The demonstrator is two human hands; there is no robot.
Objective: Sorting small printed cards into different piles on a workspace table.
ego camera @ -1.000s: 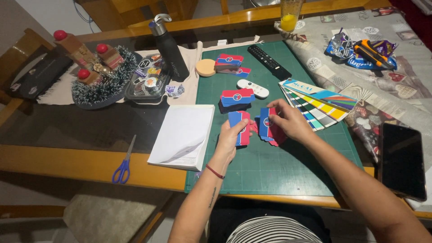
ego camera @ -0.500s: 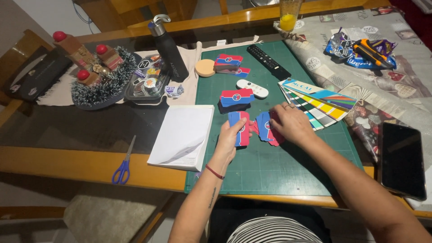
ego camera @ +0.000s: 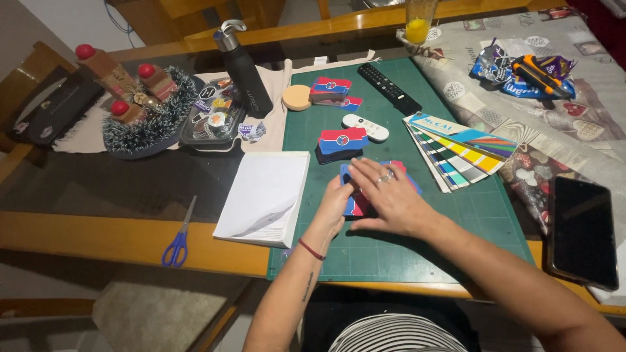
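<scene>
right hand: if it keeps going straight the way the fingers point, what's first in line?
The right hand points up-left across the green cutting mat. First in line is probably the low stack of red-and-blue card pieces, with the white oval remote just right of that line; depth is uncertain.

We see warm, even indoor light from above, bright on the green cutting mat (ego camera: 417,248) and the white paper pad (ego camera: 264,195). Soft shadows sit under both hands. The dark glass table (ego camera: 117,182) shows faint reflections. Focus is sharp at centre; the wide lens bends the edges slightly.
</scene>
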